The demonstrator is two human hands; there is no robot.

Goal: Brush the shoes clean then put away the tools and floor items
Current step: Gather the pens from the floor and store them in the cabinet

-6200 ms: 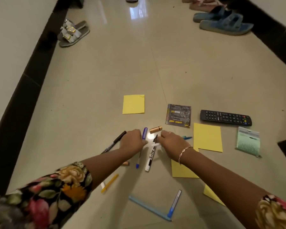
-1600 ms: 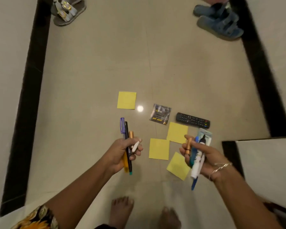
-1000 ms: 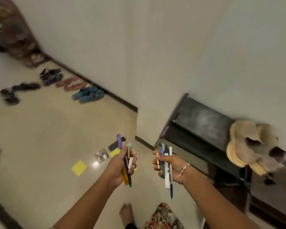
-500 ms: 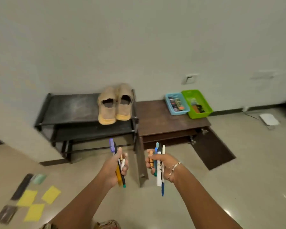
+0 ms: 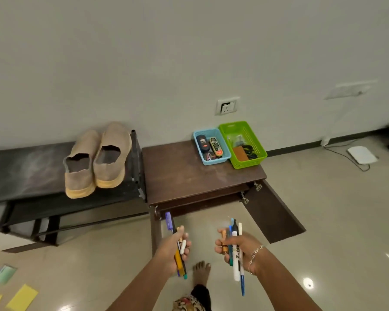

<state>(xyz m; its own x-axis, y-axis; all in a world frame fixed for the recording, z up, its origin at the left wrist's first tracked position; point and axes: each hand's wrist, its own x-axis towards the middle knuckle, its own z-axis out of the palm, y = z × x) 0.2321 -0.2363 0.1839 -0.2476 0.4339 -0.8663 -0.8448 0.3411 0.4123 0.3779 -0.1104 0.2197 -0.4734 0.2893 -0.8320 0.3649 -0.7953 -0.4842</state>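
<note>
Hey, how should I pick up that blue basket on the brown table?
Hold the blue basket by its near short rim, coming from the front: the green basket sits tight beside its right side, the wall is close behind, and that rim stands clear.

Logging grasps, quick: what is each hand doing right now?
Left hand: grips a bunch of pens.
Right hand: grips a white marker, blue pen and copper battery.

Tan shoes (image 5: 97, 162), blue basket (image 5: 216, 161), green basket (image 5: 249, 163) (latticed)
</note>
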